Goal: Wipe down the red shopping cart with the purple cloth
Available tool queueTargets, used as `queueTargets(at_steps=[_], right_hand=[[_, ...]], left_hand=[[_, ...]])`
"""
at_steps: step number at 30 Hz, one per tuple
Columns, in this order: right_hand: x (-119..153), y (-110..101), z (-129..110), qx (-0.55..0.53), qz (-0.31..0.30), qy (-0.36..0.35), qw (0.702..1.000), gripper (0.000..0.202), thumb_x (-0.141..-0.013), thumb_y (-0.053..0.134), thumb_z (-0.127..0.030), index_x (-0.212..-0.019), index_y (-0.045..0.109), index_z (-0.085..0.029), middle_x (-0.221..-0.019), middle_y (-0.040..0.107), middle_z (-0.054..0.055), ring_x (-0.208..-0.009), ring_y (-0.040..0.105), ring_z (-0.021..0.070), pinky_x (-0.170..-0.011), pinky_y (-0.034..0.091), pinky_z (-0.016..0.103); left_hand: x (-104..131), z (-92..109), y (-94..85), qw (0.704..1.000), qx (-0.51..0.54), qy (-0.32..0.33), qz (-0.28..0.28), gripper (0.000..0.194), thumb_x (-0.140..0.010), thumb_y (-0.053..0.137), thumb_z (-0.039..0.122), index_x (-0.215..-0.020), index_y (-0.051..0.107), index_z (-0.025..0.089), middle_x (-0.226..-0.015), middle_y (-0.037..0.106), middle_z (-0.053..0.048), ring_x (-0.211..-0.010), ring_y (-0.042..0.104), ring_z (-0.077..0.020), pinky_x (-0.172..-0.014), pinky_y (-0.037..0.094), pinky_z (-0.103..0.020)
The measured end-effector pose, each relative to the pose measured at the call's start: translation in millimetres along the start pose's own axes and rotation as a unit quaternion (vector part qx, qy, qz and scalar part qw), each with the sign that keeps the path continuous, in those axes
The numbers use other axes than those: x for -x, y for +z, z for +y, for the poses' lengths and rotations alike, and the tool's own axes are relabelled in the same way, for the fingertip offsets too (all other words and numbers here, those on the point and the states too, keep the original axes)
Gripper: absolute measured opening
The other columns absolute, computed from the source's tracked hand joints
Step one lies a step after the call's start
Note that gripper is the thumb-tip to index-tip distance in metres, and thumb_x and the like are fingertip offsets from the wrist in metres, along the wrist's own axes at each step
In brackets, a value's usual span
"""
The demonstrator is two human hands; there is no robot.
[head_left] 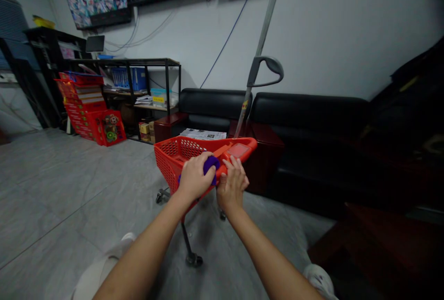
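Observation:
A small red plastic shopping cart (pixel 166 163) on black-wheeled metal legs stands in front of me, its handle side toward me. My left hand (pixel 196 174) is closed around a purple cloth (pixel 210 165), pressed against the cart's near rim beside the handle. My right hand (pixel 233 182) rests on the red handle (pixel 243 148), fingers curled over its edge by the flat panel. The palm side of both hands is hidden. A grey pole with a looped grip (pixel 265 72) rises behind the cart.
Black sofas (pixel 308 119) with dark red wooden arms line the wall, newspapers (pixel 204 134) on one seat. Red boxes (pixel 83 110) are stacked at left by a black shelf (pixel 149 62). A dark red wooden piece (pixel 374 244) stands at lower right. Grey floor (pixel 69 198) spreads left.

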State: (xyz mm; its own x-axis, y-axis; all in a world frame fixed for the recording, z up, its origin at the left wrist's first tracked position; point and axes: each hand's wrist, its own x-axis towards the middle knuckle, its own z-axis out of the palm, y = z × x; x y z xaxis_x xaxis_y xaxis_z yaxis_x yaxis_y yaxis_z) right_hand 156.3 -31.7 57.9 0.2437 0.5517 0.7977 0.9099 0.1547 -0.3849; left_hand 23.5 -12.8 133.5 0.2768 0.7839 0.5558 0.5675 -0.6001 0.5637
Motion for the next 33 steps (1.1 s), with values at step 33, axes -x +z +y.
queueTargets(at_steps=[33], right_hand=[[-20.7,7.7,7.4,0.063,-0.01,-0.026,0.998,0.05,-0.1,0.026,-0.047,-0.135,0.05,-0.02,-0.144,0.048,0.013,-0.137,0.033,0.0259,-0.102,0.031,0.044]], left_hand=[[26.8,-0.4,4.7,0.964,-0.214,-0.045,0.151,0.044,-0.089,0.05,0.029,-0.133,0.051,0.022,-0.122,0.058,-0.015,-0.119,0.046,-0.0345,-0.099,0.034,-0.05]])
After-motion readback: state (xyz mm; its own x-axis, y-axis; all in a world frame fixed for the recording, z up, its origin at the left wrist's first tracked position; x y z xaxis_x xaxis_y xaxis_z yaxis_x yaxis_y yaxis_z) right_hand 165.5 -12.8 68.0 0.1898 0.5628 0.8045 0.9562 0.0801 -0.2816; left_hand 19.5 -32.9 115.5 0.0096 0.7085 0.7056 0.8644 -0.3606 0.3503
